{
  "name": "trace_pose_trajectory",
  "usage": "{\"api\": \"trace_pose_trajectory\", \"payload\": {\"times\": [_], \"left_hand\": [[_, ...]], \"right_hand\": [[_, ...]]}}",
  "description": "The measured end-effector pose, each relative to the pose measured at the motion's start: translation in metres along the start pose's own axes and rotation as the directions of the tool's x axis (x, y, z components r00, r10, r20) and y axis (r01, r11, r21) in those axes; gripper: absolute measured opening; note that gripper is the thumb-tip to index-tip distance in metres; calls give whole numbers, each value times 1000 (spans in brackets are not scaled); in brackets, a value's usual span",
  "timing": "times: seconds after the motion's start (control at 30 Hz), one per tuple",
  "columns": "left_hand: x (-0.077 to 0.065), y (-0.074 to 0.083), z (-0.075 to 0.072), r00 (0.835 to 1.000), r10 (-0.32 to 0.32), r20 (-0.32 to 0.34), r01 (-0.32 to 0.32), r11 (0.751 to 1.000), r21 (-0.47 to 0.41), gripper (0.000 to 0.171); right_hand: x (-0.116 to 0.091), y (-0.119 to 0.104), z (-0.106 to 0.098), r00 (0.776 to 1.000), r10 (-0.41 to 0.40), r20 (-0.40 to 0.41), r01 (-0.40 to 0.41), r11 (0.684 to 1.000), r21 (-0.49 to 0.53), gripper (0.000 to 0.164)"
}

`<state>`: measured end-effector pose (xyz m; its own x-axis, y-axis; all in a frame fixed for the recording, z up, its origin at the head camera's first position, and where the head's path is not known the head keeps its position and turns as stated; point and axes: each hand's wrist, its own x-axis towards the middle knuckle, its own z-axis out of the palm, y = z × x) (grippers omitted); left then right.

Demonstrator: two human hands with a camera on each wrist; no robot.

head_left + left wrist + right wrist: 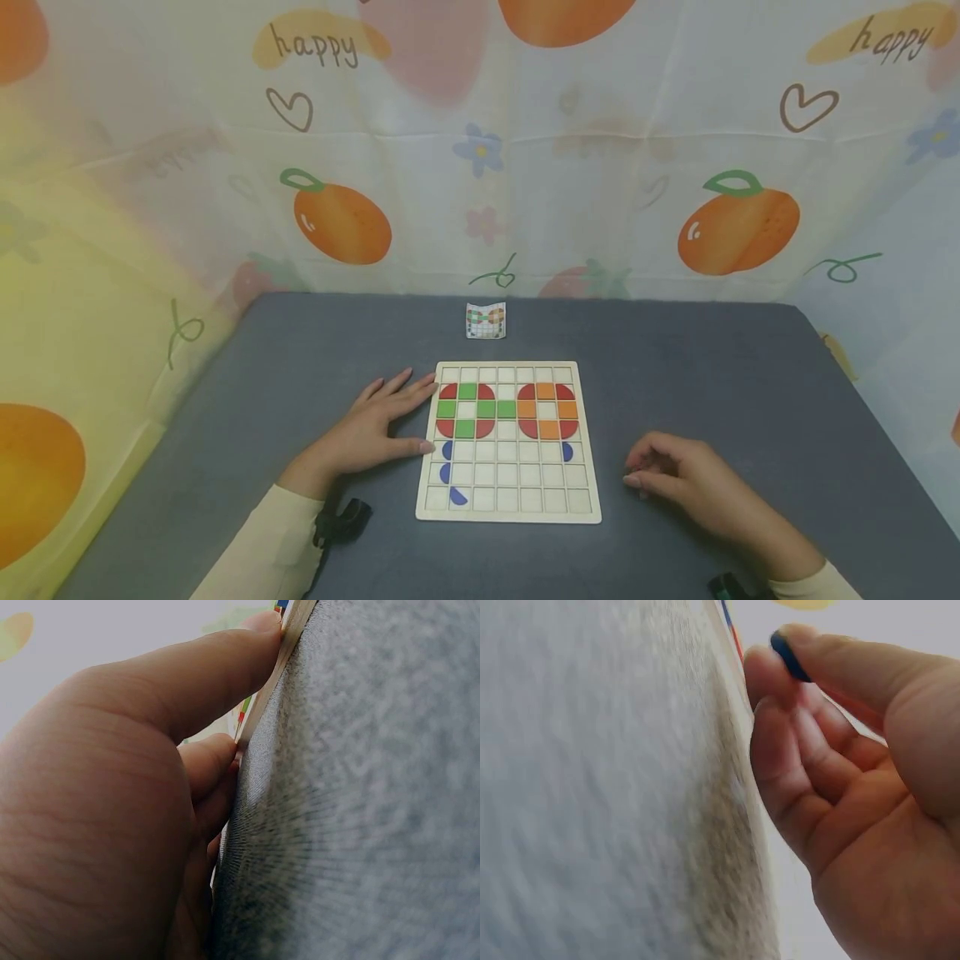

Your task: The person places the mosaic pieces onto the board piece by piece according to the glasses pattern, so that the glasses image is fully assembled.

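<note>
A pale wooden grid board [517, 517] lies on the table in the head view, with coloured tiles set in its upper cells. Along its left edge rests my left hand [375, 429], fingers spread and thumb tip touching the rim. Out to the right of the board, my right hand [697, 483] pinches a small blue tile [789, 657] between thumb and forefinger, best seen in the right wrist view. Several blue half-round tiles sit lower on the board: a tilted one [458, 497] in the bottom row at left, others above it, and one [567, 452] at the right side.
A small pattern card [486, 322] stands or lies behind the board, showing a similar coloured design. Grey cloth [645, 358] covers the table. A printed curtain [525, 183] hangs behind its far edge. Dark wrist cameras [343, 522] sit at both wrists.
</note>
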<state>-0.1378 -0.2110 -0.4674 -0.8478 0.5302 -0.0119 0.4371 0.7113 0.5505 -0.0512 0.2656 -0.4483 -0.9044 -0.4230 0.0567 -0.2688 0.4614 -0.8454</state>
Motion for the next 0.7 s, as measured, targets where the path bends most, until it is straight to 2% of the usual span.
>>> {"api": "trace_pose_trajectory", "payload": {"times": [0.17,0.3,0.37,0.43,0.6,0.7], "left_hand": [[0,0,0,1000,-1,3,1,1000,0,96],[0,-1,0,1000,2,0,-2,1000,-3,96],[0,-2,0,1000,4,-3,-4,1000,-3,96],[0,-2,0,1000,5,-4,-5,1000,-1,96],[1,-2,1,1000,5,-1,-5,1000,3,96],[1,-3,1,1000,6,0,-6,1000,1,95]], "right_hand": [[2,-2,6,998,63,-25,-59,985,163,13],[8,-2,15,996,18,-88,-1,982,189,6],[12,-2,20,992,-17,-123,36,988,153,9],[15,-2,23,991,-23,-128,44,986,158,13],[24,-8,30,993,102,-67,-80,958,274,18],[29,-12,34,989,139,-41,-126,963,237,14]]}}
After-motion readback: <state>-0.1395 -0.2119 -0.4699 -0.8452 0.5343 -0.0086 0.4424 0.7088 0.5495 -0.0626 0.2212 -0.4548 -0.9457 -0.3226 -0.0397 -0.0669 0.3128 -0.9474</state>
